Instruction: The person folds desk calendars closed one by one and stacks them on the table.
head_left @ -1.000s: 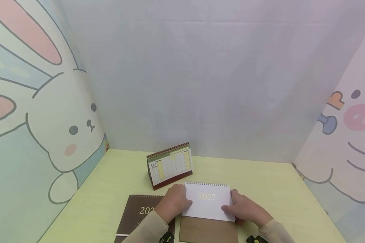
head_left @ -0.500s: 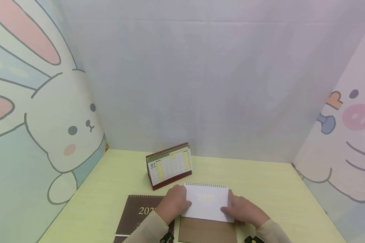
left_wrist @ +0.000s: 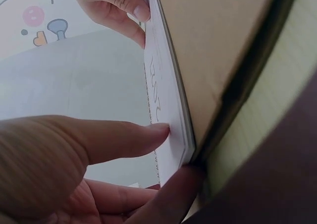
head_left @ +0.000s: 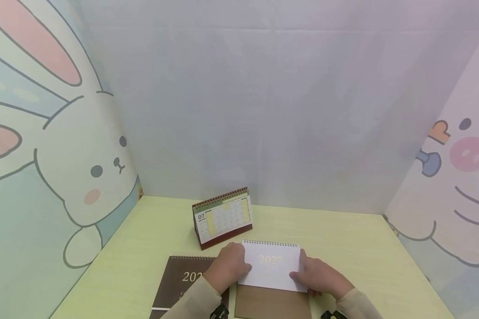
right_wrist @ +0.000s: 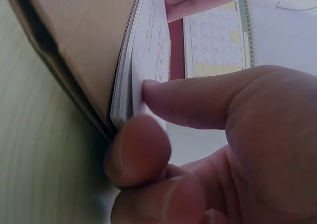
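Observation:
A white spiral-bound desk calendar with a gold 2027 on its cover stands before me, its brown card base showing below the pages. My left hand grips its left side. In the left wrist view the thumb presses the white cover, with a finger at the page edge. On the opposite side my right hand holds it the same way. The right wrist view shows that thumb on the cover and the page stack slightly fanned near the curled fingers.
A dark brown spiral calendar lies to the left, partly covered by my left forearm. Behind it a red-based desk calendar stands with its 07 page showing. The pale yellow table meets a grey-white back wall and cartoon-printed side walls.
The white calendar's top edge has dipped slightly toward me, and its gold lettering catches the light differently. Both hands keep their hold, the right one shifting slightly left.

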The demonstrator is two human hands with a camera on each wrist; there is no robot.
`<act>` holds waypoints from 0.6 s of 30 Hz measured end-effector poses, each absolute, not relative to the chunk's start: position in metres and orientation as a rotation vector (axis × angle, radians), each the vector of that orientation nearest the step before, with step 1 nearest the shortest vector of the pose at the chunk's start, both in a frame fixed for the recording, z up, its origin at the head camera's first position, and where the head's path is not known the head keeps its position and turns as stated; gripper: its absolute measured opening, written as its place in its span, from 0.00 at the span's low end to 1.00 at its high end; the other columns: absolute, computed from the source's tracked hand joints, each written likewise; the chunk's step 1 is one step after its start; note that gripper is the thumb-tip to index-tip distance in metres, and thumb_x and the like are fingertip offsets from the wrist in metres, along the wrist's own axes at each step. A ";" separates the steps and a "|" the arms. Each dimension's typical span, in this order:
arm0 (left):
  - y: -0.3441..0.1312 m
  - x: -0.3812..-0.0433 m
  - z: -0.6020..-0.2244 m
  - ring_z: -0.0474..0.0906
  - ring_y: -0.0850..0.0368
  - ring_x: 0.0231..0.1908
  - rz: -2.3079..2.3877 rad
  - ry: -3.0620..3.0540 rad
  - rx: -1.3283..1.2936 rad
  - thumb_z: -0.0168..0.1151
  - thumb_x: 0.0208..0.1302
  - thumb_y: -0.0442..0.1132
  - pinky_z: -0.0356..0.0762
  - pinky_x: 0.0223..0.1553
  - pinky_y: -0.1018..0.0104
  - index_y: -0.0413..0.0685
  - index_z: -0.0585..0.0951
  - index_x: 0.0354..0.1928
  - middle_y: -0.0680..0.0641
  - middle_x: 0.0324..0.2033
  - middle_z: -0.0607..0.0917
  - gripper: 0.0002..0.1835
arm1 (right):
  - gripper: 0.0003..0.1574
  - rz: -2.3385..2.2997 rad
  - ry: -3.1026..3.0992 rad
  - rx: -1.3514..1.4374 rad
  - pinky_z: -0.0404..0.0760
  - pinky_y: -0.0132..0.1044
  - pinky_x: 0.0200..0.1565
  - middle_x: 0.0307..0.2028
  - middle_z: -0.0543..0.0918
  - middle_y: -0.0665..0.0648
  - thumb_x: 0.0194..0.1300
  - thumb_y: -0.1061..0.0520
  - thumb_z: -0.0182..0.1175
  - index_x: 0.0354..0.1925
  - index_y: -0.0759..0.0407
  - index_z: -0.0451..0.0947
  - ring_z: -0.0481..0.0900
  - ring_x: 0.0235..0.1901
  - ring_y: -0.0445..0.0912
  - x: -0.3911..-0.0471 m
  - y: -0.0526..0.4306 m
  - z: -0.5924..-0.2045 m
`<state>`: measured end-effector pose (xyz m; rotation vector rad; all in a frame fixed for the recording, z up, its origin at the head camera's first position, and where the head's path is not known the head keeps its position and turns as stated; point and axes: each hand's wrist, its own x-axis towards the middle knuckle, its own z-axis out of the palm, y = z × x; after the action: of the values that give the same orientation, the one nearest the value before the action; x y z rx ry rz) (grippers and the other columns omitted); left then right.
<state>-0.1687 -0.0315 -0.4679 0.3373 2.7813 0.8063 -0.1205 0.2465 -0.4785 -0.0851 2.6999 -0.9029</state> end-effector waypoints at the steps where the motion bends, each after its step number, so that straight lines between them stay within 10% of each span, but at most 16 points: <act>1: -0.031 -0.169 -0.468 0.78 0.50 0.31 0.806 2.784 0.339 0.73 0.65 0.37 0.81 0.35 0.55 0.30 0.85 0.45 0.43 0.33 0.83 0.15 | 0.52 -0.902 2.699 -0.086 0.68 0.37 0.21 0.17 0.78 0.55 0.73 0.43 0.68 0.73 0.78 0.59 0.73 0.15 0.46 -0.121 0.246 -0.479; 18: -0.032 -0.167 -0.465 0.79 0.49 0.31 0.842 2.797 0.314 0.74 0.64 0.37 0.81 0.35 0.55 0.30 0.85 0.44 0.42 0.33 0.85 0.15 | 0.53 -0.941 2.675 -0.103 0.71 0.37 0.26 0.20 0.78 0.55 0.72 0.42 0.68 0.75 0.77 0.60 0.74 0.17 0.47 -0.119 0.247 -0.473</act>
<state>-0.1672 -0.0317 -0.4654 0.3141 2.7968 0.8416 -0.1189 0.2466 -0.4727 -0.1032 2.6753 -0.9415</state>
